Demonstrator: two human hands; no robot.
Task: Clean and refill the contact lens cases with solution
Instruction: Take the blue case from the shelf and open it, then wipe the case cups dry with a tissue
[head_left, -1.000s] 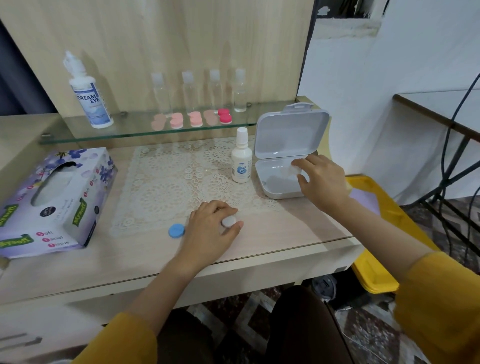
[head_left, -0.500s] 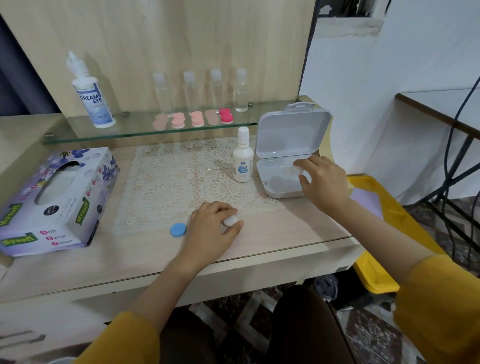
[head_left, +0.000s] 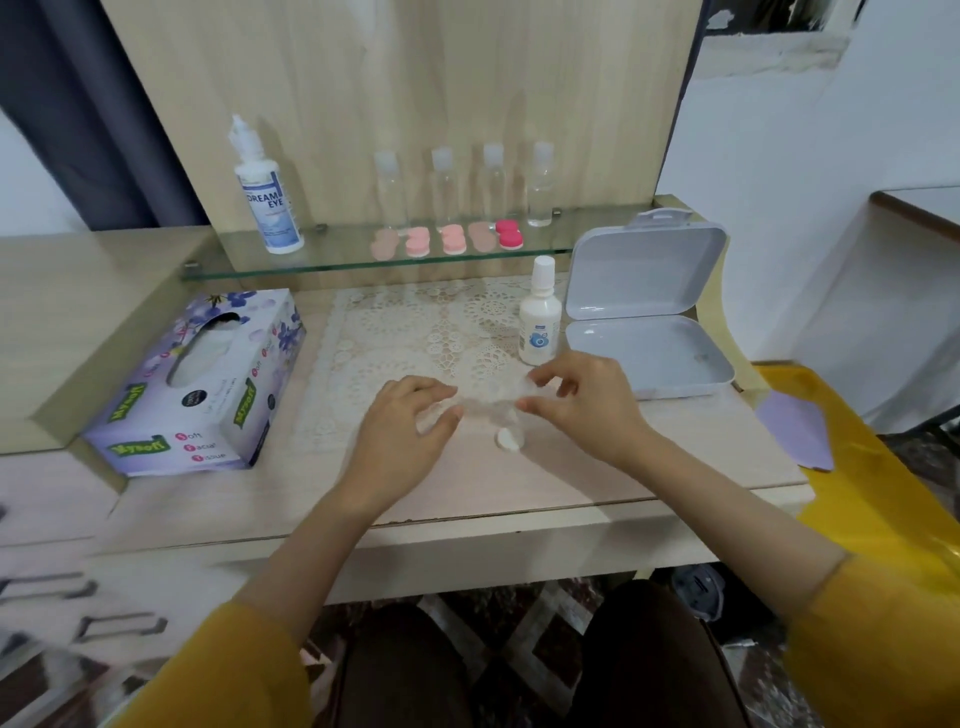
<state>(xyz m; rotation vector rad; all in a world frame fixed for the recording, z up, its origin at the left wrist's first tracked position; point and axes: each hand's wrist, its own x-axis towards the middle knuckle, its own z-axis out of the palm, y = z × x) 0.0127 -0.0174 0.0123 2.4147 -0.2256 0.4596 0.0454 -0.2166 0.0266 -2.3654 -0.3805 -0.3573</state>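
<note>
A clear contact lens case (head_left: 491, 404) hangs just above the lace mat, blurred by motion. My left hand (head_left: 400, 439) pinches its left end and my right hand (head_left: 584, 405) pinches its right end. A white cap (head_left: 508, 440) lies on the desk just below the case, between the two hands. A small white solution bottle (head_left: 540, 318) stands upright behind my right hand. The open grey box (head_left: 654, 358) sits to the right. The blue cap is out of sight.
A glass shelf (head_left: 332, 262) at the back carries a large Dream Eye bottle (head_left: 267, 200), several clear bottles (head_left: 444, 184) and pink lens cases (head_left: 449, 240). A tissue box (head_left: 202, 384) stands at left. A yellow bin (head_left: 872, 493) is right of the desk.
My right hand left the grey box and came to the desk's middle with the clear case. My left hand let go of the white cap and took the case's other end.
</note>
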